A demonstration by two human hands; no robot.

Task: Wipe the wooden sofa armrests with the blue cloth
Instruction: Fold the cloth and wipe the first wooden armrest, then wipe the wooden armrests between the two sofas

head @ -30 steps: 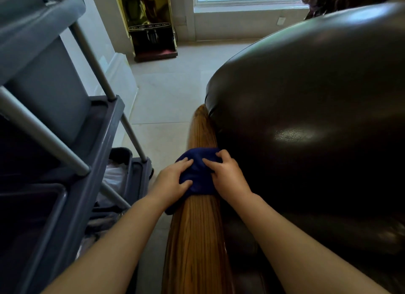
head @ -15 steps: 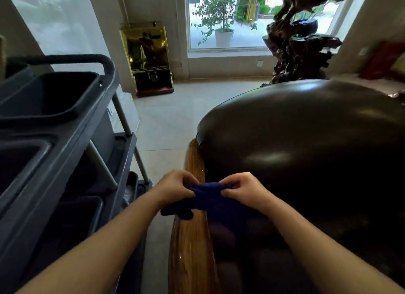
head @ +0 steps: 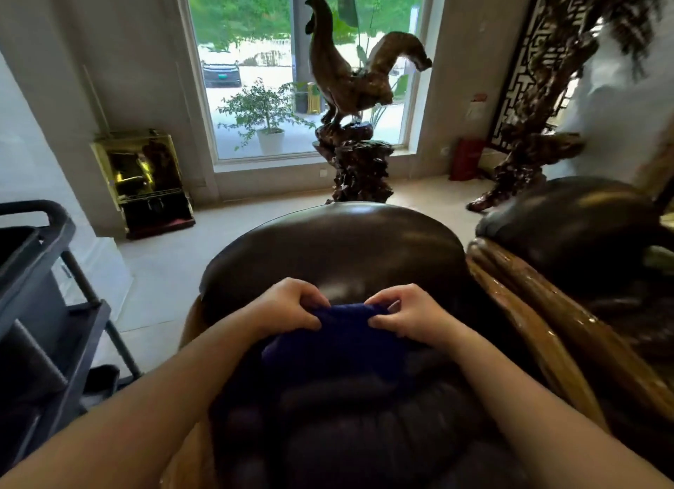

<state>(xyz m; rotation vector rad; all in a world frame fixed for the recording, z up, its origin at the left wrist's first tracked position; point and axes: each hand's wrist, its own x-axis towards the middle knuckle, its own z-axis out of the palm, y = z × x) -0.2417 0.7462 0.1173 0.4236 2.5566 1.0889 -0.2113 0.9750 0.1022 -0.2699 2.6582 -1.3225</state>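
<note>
The blue cloth [head: 339, 339] hangs in the air between my two hands, above the dark leather sofa [head: 328, 248]. My left hand [head: 288, 306] pinches its upper left edge and my right hand [head: 405, 315] pinches its upper right edge. The wooden armrest [head: 188, 328] I was on shows only as a thin strip behind my left forearm, left of the cushion. On the right a second glossy wooden armrest [head: 539, 324] runs diagonally beside the cushion.
A grey cleaning cart [head: 40, 306] stands close on the left. A carved rooster sculpture [head: 350, 98] and a gold-coloured box [head: 146, 182] stand by the window. Another dark leather seat [head: 572, 211] lies at the right, with pale tiled floor [head: 164, 269] between cart and sofa.
Both hands lifted the cloth off the left armrest and carried it rightward over the leather cushion, now pinching it by its top edge. My view swung up and to the right.
</note>
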